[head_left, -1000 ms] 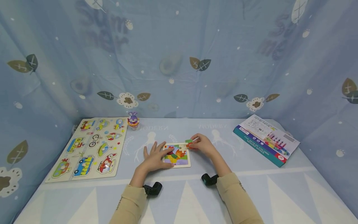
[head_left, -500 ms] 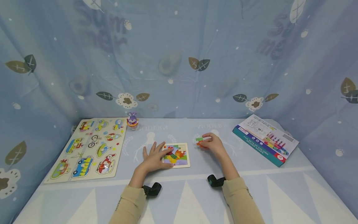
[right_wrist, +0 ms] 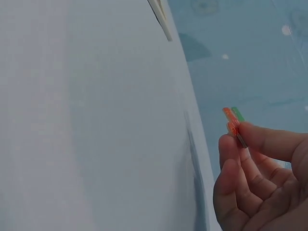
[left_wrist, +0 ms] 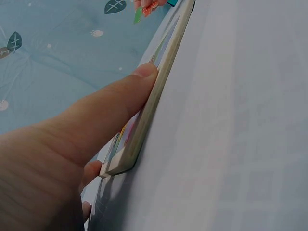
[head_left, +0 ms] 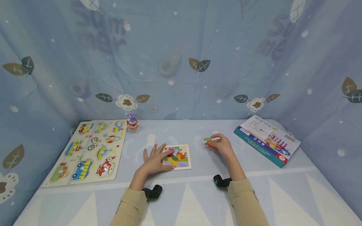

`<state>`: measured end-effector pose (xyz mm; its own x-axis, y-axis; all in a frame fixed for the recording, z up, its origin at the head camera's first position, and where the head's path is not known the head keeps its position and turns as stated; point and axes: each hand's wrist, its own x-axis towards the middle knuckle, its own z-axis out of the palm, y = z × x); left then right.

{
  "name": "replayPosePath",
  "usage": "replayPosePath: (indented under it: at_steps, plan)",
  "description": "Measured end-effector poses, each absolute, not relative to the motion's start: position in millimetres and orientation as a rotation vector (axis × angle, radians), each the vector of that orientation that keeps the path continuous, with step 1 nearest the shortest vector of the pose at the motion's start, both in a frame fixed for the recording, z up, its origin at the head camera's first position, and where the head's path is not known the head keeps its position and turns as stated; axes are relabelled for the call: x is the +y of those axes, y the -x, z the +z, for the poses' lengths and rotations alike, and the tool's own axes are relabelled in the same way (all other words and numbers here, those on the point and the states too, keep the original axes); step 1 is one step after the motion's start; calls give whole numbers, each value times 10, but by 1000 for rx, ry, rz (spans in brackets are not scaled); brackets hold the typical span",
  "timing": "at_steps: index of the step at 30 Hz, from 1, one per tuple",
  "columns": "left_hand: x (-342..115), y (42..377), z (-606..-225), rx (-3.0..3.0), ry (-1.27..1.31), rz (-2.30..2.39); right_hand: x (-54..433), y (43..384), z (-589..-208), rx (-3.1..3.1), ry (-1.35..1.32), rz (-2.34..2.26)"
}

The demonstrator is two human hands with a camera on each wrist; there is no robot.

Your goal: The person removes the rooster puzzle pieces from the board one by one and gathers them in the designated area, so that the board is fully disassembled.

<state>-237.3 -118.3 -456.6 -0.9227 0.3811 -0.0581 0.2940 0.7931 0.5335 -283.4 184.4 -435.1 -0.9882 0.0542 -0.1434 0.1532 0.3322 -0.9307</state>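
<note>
In the head view a small square jigsaw puzzle [head_left: 185, 167] with a pale wooden frame lies on the table. My left hand [head_left: 154, 161] rests over its left side with the fingers spread. Seen from the left wrist, the thumb [left_wrist: 108, 113] lies straight across the frame's edge. To the right of the puzzle, my right hand [head_left: 222, 145] pinches a green and orange-red puzzle piece [head_left: 207, 139] between thumb and fingers. The right wrist view shows the same piece [right_wrist: 232, 117] edge-on at the fingertips, held up over the table.
A large peg puzzle board [head_left: 120, 160] with vehicle pictures lies at the left. Beside its far corner stands a purple rabbit figure [head_left: 132, 122]. At the right is a teal and white cardboard box [head_left: 258, 147]. A blue patterned curtain [head_left: 169, 47] hangs behind the table.
My right hand has moved right, carrying the puzzle piece away from the jigsaw's top right corner. My left hand stays on the jigsaw.
</note>
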Motion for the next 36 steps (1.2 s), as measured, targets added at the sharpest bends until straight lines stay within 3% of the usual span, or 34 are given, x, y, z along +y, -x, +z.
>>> replayPosePath:
  at_steps: [36]
  plan:
    - [-1176, 2377, -4557, 2814, -549, 798, 2461, 2811, -4365, 2600, -582, -1660]
